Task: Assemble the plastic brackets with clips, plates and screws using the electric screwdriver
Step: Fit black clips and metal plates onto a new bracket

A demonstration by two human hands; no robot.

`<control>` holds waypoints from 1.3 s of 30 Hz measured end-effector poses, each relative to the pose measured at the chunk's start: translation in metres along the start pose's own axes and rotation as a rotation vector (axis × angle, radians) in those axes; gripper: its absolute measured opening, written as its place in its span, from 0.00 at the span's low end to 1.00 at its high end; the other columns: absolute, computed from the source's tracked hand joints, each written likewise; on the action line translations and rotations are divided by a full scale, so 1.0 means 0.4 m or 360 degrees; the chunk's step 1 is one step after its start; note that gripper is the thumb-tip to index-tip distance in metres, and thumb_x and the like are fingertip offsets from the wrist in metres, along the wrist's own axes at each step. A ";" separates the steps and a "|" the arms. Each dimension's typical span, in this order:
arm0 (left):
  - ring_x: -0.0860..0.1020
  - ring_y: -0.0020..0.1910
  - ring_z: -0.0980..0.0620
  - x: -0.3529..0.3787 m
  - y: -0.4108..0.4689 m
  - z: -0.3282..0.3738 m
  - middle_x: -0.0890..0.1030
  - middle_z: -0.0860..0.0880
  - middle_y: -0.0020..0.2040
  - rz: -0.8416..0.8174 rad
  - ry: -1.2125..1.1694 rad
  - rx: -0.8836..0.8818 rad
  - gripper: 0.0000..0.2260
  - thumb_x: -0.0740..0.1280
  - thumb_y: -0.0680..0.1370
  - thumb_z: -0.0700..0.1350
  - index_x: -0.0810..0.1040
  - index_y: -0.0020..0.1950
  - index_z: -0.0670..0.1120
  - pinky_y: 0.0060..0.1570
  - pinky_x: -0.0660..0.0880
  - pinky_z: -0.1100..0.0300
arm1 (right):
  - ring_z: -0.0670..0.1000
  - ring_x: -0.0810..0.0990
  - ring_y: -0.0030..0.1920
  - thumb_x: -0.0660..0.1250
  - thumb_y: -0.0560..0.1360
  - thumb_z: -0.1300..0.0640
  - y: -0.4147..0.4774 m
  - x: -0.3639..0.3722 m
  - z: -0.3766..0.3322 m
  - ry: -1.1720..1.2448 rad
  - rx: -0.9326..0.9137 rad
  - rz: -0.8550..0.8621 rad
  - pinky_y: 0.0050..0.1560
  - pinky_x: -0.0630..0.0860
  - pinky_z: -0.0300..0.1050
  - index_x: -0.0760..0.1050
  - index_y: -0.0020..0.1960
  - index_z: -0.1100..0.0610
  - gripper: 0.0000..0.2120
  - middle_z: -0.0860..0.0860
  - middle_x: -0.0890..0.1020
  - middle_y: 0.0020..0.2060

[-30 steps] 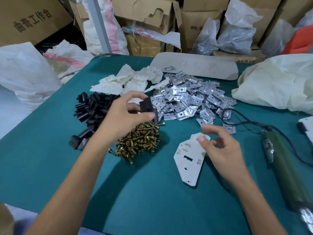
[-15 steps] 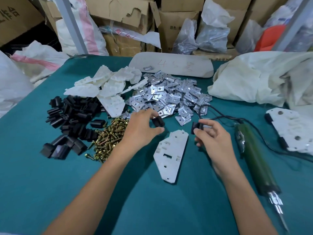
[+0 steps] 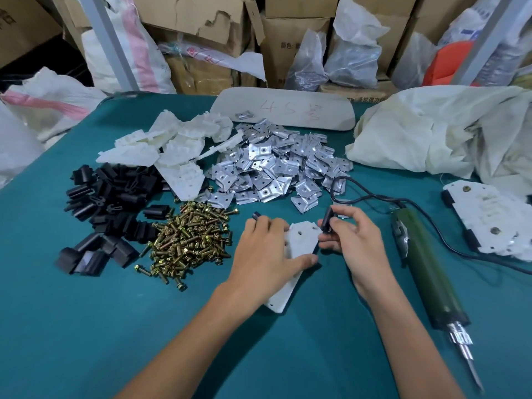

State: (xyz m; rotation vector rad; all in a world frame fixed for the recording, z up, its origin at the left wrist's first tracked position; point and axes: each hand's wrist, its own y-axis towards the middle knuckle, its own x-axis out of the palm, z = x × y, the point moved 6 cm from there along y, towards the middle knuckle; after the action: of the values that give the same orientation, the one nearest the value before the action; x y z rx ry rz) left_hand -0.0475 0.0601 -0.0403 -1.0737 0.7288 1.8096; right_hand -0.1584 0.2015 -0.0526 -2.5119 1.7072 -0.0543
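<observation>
From the head camera, my left hand (image 3: 264, 249) lies over the white bracket (image 3: 300, 240) with its thumb at the right edge, I judge to pin it to the table (image 3: 86, 312). Its fingertips also grip a spare clip (image 3: 256, 216), likely kept ready. My right hand (image 3: 355, 240), at 3 o'clock of the bracket, pinches a black clip (image 3: 326, 223) against the bracket's upper corner, wrist cocked inward. The electric screwdriver (image 3: 423, 266) lies untouched further toward 3 o'clock. The screws (image 3: 190, 237) are at 9 and the plates (image 3: 273, 171) at 12.
</observation>
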 end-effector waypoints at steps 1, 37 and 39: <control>0.61 0.55 0.55 0.001 -0.003 -0.005 0.69 0.57 0.54 0.0013 -0.0136 -0.0028 0.33 0.67 0.68 0.73 0.72 0.64 0.53 0.52 0.63 0.61 | 0.52 0.86 0.39 0.64 0.80 0.58 0.000 -0.001 -0.002 0.0011 0.0001 0.0016 0.52 0.82 0.55 0.79 0.54 0.46 0.10 0.53 0.88 0.42; 0.83 0.54 0.59 -0.002 -0.001 -0.040 0.84 0.58 0.55 -0.0005 -0.1731 -0.0050 0.16 0.71 0.80 0.46 0.76 0.67 0.54 0.49 0.77 0.67 | 0.52 0.86 0.48 0.61 0.83 0.47 -0.028 0.083 -0.002 0.0154 -0.0069 -0.0100 0.47 0.83 0.49 0.79 0.56 0.48 0.09 0.51 0.87 0.49; 0.84 0.51 0.53 -0.002 0.000 -0.046 0.85 0.52 0.55 -0.0180 -0.2023 -0.0176 0.14 0.70 0.80 0.45 0.77 0.66 0.52 0.47 0.79 0.62 | 0.46 0.85 0.47 0.63 0.83 0.53 -0.032 0.076 -0.002 -0.0176 -0.0227 -0.0002 0.49 0.81 0.48 0.78 0.56 0.45 0.06 0.44 0.86 0.48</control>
State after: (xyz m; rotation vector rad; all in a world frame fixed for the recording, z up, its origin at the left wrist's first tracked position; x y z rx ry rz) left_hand -0.0405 0.0451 -0.0480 0.1120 -0.2063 1.9764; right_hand -0.1353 0.1778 -0.0512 -2.5610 1.7234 0.2099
